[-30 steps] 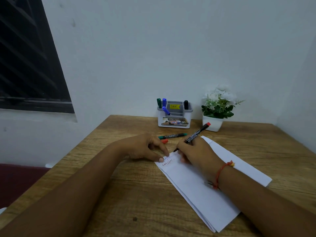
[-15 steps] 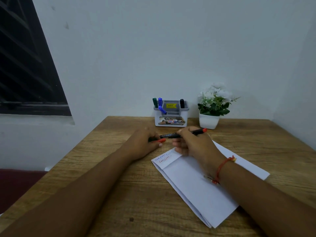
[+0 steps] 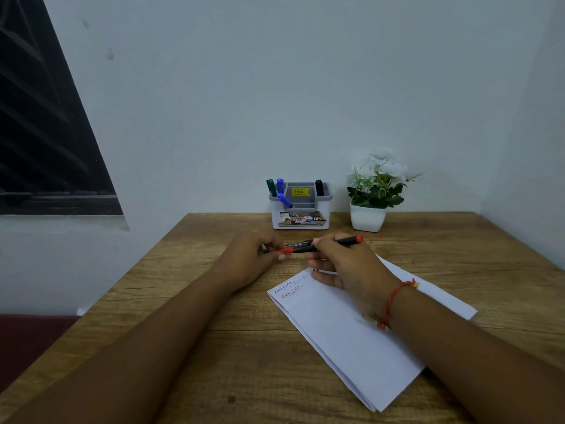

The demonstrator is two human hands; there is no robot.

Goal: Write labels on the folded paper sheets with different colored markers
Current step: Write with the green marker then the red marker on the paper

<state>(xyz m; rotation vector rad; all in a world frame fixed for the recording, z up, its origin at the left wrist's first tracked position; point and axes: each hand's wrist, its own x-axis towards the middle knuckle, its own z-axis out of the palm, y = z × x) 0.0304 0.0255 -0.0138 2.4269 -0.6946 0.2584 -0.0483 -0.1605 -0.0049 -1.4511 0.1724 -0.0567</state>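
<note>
From my end the worktop (image 3: 214,347) reads as matt wood grain with a few dark knots. The folded paper sheets (image 3: 351,341) are smooth, matt white paper. The marker (image 3: 301,246) is black plastic with a slight sheen. The organizer (image 3: 301,209) is smooth white-and-grey plastic, the pot (image 3: 367,218) smooth white, and the bracelet (image 3: 394,296) red thread.

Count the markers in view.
5: a green marker, two blue markers and a black marker in the holder; a red marker held by left hand and right hand. More may hide behind them.
</note>
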